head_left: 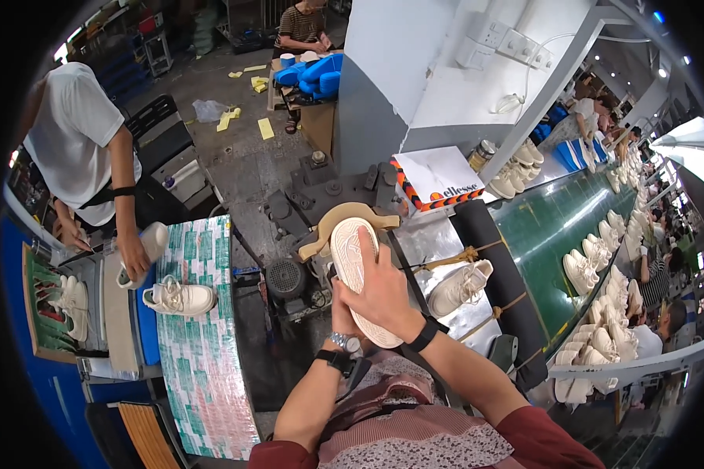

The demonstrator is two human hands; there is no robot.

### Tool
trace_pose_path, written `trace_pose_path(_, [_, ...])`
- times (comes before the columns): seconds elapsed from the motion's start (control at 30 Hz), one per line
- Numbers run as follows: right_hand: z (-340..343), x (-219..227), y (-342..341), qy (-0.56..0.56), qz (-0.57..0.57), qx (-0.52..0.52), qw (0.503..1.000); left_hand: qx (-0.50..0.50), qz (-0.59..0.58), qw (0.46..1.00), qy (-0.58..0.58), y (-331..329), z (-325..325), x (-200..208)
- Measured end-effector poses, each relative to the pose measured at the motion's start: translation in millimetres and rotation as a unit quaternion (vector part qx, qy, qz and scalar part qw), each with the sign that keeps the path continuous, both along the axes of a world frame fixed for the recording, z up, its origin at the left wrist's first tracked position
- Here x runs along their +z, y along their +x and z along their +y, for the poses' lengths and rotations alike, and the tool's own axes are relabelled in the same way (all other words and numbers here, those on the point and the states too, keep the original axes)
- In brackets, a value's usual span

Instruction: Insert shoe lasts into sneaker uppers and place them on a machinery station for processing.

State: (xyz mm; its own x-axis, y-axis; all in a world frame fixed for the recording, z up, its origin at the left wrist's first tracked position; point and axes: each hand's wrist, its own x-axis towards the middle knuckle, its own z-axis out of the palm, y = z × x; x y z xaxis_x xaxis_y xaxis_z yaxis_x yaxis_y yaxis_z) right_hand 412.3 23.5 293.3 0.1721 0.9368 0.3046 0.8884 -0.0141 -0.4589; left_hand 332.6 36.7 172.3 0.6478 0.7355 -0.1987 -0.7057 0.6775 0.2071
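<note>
- Cream shoe (346, 262): held before the wearer's body, over the near side of the press machine, with its patterned outsole turned up toward the viewer.
- Right hand (385, 288): clamped on the shoe, the fingers laid across the outsole and the forefinger extended toward the far end.
- Left hand (342, 314): together with the right hand at the shoe, at its left side; its fingertips are hidden, so their exact contact cannot be told.
- Press machine (332, 187): dark, bearing a curved tan pad (344, 213) just behind the shoe; whether pad and shoe touch cannot be told.
- Metal table (481, 332): to the right of the hands. A cream lace-up sneaker (459, 289) lies close to its right edge; a white shoebox (438, 181) with orange-and-black trim stands at its far end.
- Black padded roll (489, 258): along the right edge of the metal table.
- Green conveyor belt (536, 234): beyond the roll, with paired cream sneakers (580, 270) along its right edge.
- Bench (203, 359): to the left, covered in green-and-white printed sheeting; a single laced sneaker (181, 298) rests across its left edge.
- Co-worker (78, 129): beyond the bench's left edge, in a white T-shirt, one hand on another pale shoe (155, 241).
</note>
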Motion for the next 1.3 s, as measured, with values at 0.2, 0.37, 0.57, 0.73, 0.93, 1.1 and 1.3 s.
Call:
trace_pose_path(0.2, [-24.0, 2.0, -6.7, 0.03, 0.02, -0.013, 0.999, 0.043, 0.044, 0.996, 0.061, -1.3, -11.4, -6.1])
trace_pose_path(0.37, [-98.5, -34.9, 3.3, 0.061, 0.494, 0.002, 0.867, -0.04, 0.093, 0.995, -0.011, -64.7, -53.7, 3.8])
trace_pose_path(0.57, [-12.8, -75.6, 4.8, -0.195, 0.823, 0.032, 0.533, -0.22, 0.315, 0.92, 0.082, -192.1, -80.2, -33.3])
trace_pose_path(0.73, [-10.1, -50.7, -10.8, -0.146, 0.836, 0.01, 0.528, -0.241, 0.372, 0.875, 0.196, -179.5, -84.1, -21.9])
trace_pose_path(0.93, [-137.7, -41.4, 85.8, 0.109, 0.551, 0.006, 0.827, -0.255, 0.479, 0.794, 0.275, -88.8, -72.4, -45.5])
trace_pose_path(1.1, [-309.3, -64.9, 191.1, 0.138, 0.288, -0.438, 0.84, -0.279, 0.433, 0.697, 0.498, 96.9, -81.2, -17.3])
trace_pose_path(1.3, [-446.5, -163.3, 233.2, 0.042, 0.201, -0.638, 0.742, -0.249, 0.399, 0.528, 0.707, 286.7, -105.7, -5.6])
